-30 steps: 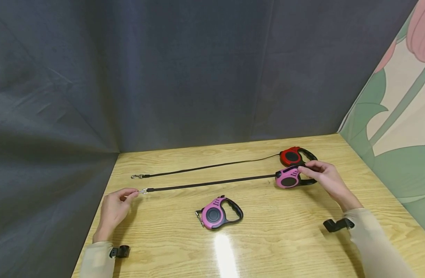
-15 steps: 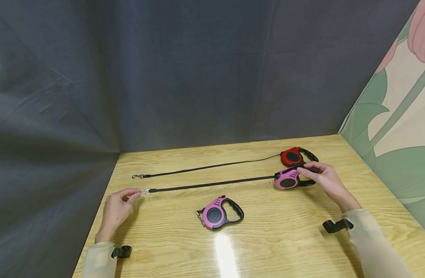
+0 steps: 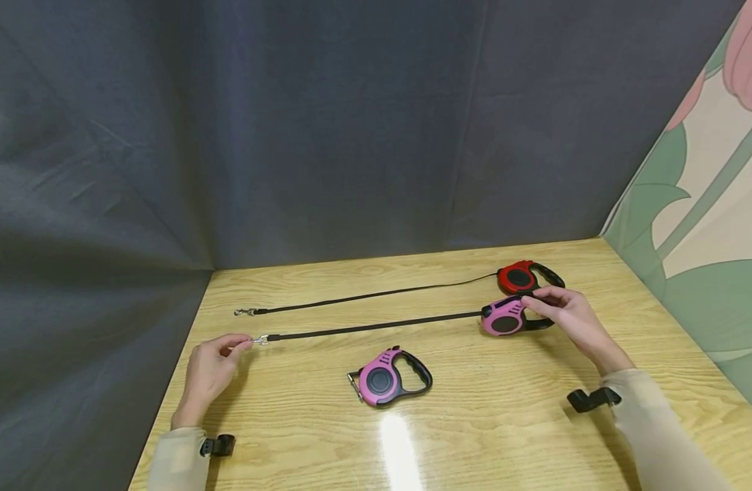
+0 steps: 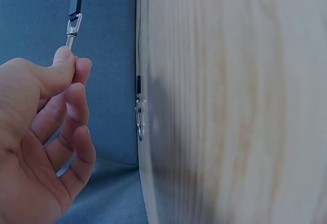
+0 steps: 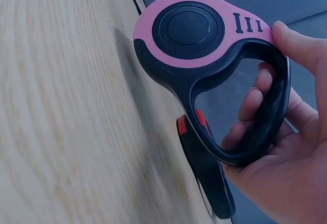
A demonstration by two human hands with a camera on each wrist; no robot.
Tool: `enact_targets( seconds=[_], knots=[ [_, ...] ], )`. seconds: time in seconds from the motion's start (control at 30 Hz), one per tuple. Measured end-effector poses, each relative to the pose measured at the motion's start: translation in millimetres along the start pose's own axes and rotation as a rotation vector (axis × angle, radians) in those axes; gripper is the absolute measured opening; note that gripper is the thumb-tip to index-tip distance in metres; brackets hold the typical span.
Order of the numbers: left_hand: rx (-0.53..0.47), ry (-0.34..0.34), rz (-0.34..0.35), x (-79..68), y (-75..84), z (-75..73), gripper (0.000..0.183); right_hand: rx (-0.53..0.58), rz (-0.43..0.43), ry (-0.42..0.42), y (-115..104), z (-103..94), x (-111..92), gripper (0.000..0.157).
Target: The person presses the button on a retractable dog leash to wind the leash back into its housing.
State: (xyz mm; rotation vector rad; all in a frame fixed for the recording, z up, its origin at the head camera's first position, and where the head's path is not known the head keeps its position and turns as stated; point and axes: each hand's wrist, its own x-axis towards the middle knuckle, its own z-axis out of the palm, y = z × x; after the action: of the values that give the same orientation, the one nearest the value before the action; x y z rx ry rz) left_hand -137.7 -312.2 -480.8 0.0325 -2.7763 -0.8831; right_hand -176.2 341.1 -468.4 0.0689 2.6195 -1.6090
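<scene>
My right hand (image 3: pixel 566 317) grips the black loop handle (image 5: pixel 278 99) of a pink retractable dog leash (image 3: pixel 503 318), fingers curled through the loop. From its case a black strap (image 3: pixel 376 326) runs straight leftward to a metal snap hook (image 4: pixel 71 32). That hook is pinched between thumb and forefinger of my left hand (image 3: pixel 210 372), the other fingers loosely bent. In the right wrist view the case is held off the table, its round dark disc and bone marks showing. A second pink leash (image 3: pixel 379 380) lies on the table between my hands, its hook against the case.
Behind the held leash a red retractable leash (image 3: pixel 516 278) lies with its strap (image 3: pixel 376 294) drawn out to a hook (image 3: pixel 245 311) at the left. The wooden table (image 3: pixel 474 423) meets a dark curtain (image 3: pixel 345 136) at its back and left, and a flower-patterned wall (image 3: pixel 714 225) at right.
The right hand has moved slightly left with the pink leash, and the left hand slightly right with the hook. The strap between them is a little shorter.
</scene>
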Motion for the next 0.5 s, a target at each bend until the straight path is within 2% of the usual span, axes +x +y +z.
enact_targets(
  seconds=[0.5],
  knots=[
    [-0.024,-0.032,-0.003,1.5,6.4,2.6,0.019,0.001,-0.016,-0.003,-4.0,5.6,2.0,0.032]
  ],
)
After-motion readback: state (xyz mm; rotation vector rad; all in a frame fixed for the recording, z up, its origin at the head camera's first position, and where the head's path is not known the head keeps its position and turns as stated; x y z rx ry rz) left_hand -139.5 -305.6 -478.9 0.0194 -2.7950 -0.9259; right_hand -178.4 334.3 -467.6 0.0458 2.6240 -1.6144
